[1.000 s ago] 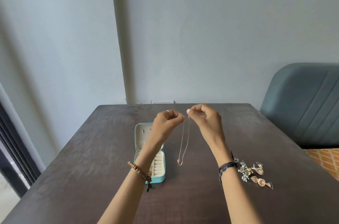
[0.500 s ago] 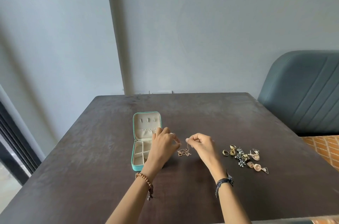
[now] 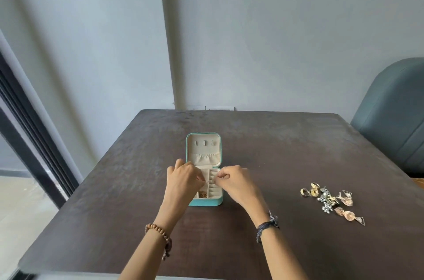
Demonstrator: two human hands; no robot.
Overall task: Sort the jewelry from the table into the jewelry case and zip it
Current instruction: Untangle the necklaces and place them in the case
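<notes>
— Where are your hands?
— Both over the open jewelry case [image 3: 203, 202]; left hand [image 3: 183, 180] and right hand [image 3: 234, 180] curled, fingertips pinched, on what I can't tell.
— And the loose jewelry [image 3: 331, 202]?
— Well right of the case, strung out lengthwise; my right hand's nearer.

Soft daylight enters from the left, shadows are faint, and wide-angle edges bend.

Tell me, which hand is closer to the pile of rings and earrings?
The right hand. It is over the case, with the pile off to its right; the left hand is beyond it, further left.
</notes>
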